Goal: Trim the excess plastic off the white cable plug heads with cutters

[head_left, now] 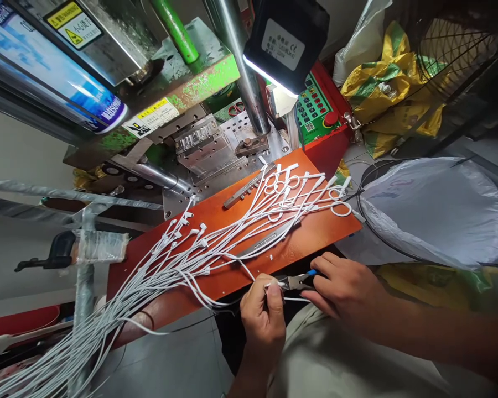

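Note:
Between thumb and fingers, my left hand (pixel 265 312) pinches a white cable end near the front edge of the orange board (pixel 311 237). My right hand (pixel 344 282) is wrapped round the blue handles of a pair of pliers (pixel 295 281). The pliers' jaws meet the cable end at my left fingertips; whether they bite on it is too small to tell. Many white cables (pixel 149 276) with moulded plugs lie in a bundle across the board. Two metal mould strips, one the rear mould strip (pixel 244 190), lie among them.
A green press with a metal mould (pixel 199 143) stands behind the board, under a lit lamp (pixel 288 47). A red control box (pixel 321 116) is at its right. A white-lined bin (pixel 435 210) stands at right, a clamp (pixel 62 251) at left. Yellow bags (pixel 398 94) lie behind.

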Tool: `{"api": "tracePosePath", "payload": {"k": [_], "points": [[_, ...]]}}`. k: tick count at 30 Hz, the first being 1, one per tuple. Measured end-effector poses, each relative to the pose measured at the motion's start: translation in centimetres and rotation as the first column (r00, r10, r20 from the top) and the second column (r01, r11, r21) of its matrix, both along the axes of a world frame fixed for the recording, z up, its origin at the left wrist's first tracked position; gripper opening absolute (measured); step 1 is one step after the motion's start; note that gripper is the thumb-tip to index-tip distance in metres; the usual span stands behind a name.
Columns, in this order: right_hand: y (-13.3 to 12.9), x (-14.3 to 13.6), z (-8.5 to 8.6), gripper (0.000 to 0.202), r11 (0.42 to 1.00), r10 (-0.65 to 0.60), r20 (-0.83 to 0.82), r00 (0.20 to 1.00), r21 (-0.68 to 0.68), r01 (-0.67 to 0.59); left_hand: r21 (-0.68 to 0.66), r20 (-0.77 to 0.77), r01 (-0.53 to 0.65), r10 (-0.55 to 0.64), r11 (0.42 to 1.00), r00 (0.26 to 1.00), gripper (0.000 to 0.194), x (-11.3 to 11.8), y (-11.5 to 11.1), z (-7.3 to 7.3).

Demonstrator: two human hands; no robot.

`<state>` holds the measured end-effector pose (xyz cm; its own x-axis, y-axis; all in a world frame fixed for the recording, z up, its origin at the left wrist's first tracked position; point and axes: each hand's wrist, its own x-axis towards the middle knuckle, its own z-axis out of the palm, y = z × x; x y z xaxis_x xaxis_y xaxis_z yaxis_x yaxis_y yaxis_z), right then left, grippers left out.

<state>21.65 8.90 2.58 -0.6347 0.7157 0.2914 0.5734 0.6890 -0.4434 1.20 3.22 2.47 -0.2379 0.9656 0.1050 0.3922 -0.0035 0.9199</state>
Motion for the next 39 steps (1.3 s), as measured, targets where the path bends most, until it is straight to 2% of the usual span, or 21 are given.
{"api": "tracePosePath", "payload": {"k": [4, 6, 7, 8, 9, 10, 12, 13, 14, 15, 16, 17, 19, 20, 21, 22, 23, 26, 30, 33, 39], "points": [[0.2, 0.2, -0.2, 0.049, 0.997, 0.027, -0.042, 0.999, -0.064, -0.03, 0.045, -0.073, 0.065, -0.062, 0.997, 0.995, 0.038, -0.3, 0.5, 0.2], [0.6, 0.4, 0.0, 0.056, 0.966, 0.053, -0.111, 0.992, -0.246, -0.08, 0.04, -0.084, 0.113, -0.109, 0.993, 0.991, 0.037, -0.9, 0.7, 0.4], [0.8, 0.5, 0.2, 0.06, 0.91, 0.059, -0.159, 0.986, -0.397, -0.118, 0.028, -0.063, 0.148, -0.146, 0.989, 0.987, 0.036, -1.3, 0.8, 0.5], [1.0, 0.6, 0.5, 0.064, 0.807, 0.054, -0.218, 0.974, -0.565, -0.171, 0.012, -0.019, 0.197, -0.197, 0.98, 0.98, 0.036, -1.7, 0.8, 0.5], [1.2, 0.7, 0.7, 0.068, 0.653, 0.04, -0.28, 0.959, -0.72, -0.237, -0.003, 0.044, 0.252, -0.252, 0.968, 0.967, 0.036, -2.1, 0.9, 0.6], [1.4, 0.7, 0.8, 0.072, 0.463, 0.012, -0.339, 0.941, -0.832, -0.306, -0.017, 0.118, 0.309, -0.305, 0.951, 0.945, 0.036, -2.6, 0.9, 0.6], [1.5, 0.5, 0.9, 0.078, 0.099, -0.07, -0.437, 0.897, -0.897, -0.43, -0.034, 0.267, 0.401, -0.378, 0.916, 0.886, 0.036, -3.3, 1.0, 0.6], [1.5, 0.4, 0.9, 0.08, -0.025, -0.108, -0.472, 0.875, -0.878, -0.478, -0.033, 0.341, 0.431, -0.395, 0.902, 0.853, 0.036, -3.5, 1.1, 0.6], [1.5, 0.4, 0.8, 0.081, -0.089, -0.137, -0.496, 0.858, -0.856, -0.509, -0.026, 0.407, 0.444, -0.396, 0.896, 0.823, 0.036, -3.7, 1.2, 0.6], [1.6, 0.4, 0.8, 0.082, -0.096, -0.146, -0.512, 0.847, -0.844, -0.527, -0.022, 0.455, 0.443, -0.386, 0.896, 0.803, 0.036, -3.7, 1.3, 0.6], [1.7, 0.4, 0.8, 0.081, -0.044, -0.129, -0.522, 0.843, -0.846, -0.531, -0.021, 0.479, 0.436, -0.374, 0.9, 0.794, 0.035, -3.7, 1.5, 0.6], [1.8, 0.5, 0.9, 0.079, 0.071, -0.083, -0.514, 0.854, -0.858, -0.509, -0.02, 0.478, 0.411, -0.352, 0.912, 0.805, 0.035, -3.5, 1.5, 0.6], [2.2, 1.0, 1.3, 0.069, 0.423, 0.034, -0.417, 0.908, -0.817, -0.391, -0.021, 0.444, 0.323, -0.28, 0.946, 0.851, 0.035, -3.1, 1.6, 0.4], [2.4, 1.3, 1.5, 0.063, 0.597, 0.069, -0.33, 0.941, -0.742, -0.304, -0.025, 0.436, 0.274, -0.236, 0.961, 0.868, 0.036, -2.7, 1.5, 0.3], [2.5, 1.5, 1.8, 0.058, 0.74, 0.076, -0.238, 0.968, -0.638, -0.215, -0.029, 0.444, 0.226, -0.19, 0.974, 0.876, 0.038, -2.3, 1.4, 0.1], [2.5, 1.7, 2.0, 0.054, 0.841, 0.069, -0.156, 0.985, -0.523, -0.142, -0.034, 0.46, 0.18, -0.145, 0.983, 0.876, 0.04, -1.9, 1.2, -0.2], [2.4, 1.8, 2.2, 0.051, 0.904, 0.066, -0.093, 0.993, -0.416, -0.099, -0.044, 0.472, 0.139, -0.102, 0.989, 0.876, 0.042, -1.5, 1.1, -0.4], [1.8, 1.3, 2.4, 0.041, 0.984, 0.072, -0.004, 0.997, -0.162, -0.072, -0.05, 0.437, 0.0, 0.022, 0.999, 0.899, 0.046, -0.4, 0.6, -1.1], [0.9, 0.0, 2.0, 0.036, 0.999, 0.04, 0.003, 0.999, 0.028, -0.04, -0.015, 0.342, -0.144, 0.141, 0.989, 0.929, 0.046, 0.3, 0.2, -1.4], [0.7, -0.5, 1.6, 0.034, 0.997, 0.021, 0.012, 1.0, 0.076, -0.022, -0.004, 0.289, -0.176, 0.17, 0.984, 0.942, 0.045, 0.5, 0.2, -1.3], [0.7, -0.8, 1.4, 0.03, 0.998, -0.005, 0.035, 0.999, 0.069, 0.002, 0.05, 0.129, -0.203, 0.195, 0.978, 0.972, 0.048, 0.8, 0.3, -1.0]]}}
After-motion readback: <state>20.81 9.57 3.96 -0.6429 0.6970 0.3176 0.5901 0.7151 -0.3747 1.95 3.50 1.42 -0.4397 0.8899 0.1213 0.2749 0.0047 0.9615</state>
